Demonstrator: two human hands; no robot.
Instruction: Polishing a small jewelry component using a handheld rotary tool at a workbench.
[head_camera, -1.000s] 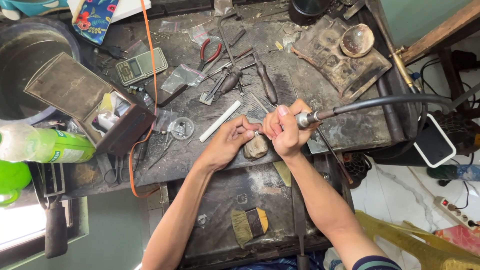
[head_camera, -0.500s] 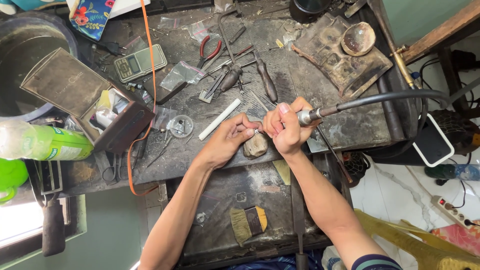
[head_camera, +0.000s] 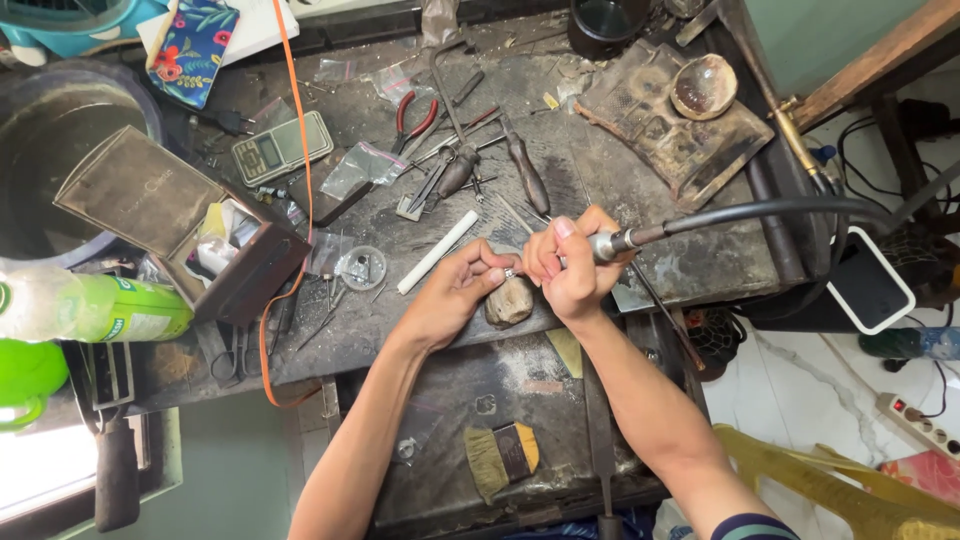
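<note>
The left hand (head_camera: 455, 295) pinches a tiny silver ring (head_camera: 509, 272) at the front edge of the worktop (head_camera: 700, 270), just over a small wooden peg (head_camera: 510, 300). The right hand (head_camera: 570, 265) is closed around a metal grinding tool (head_camera: 610, 243) with a long black hose (head_camera: 770, 210). The tool's tip meets the ring. A white stick (head_camera: 438, 252) lies just beside the left hand.

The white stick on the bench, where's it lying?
In the head view, the white stick lies slanted on the bench, just left of the left hand, beside a small round dish.
</note>
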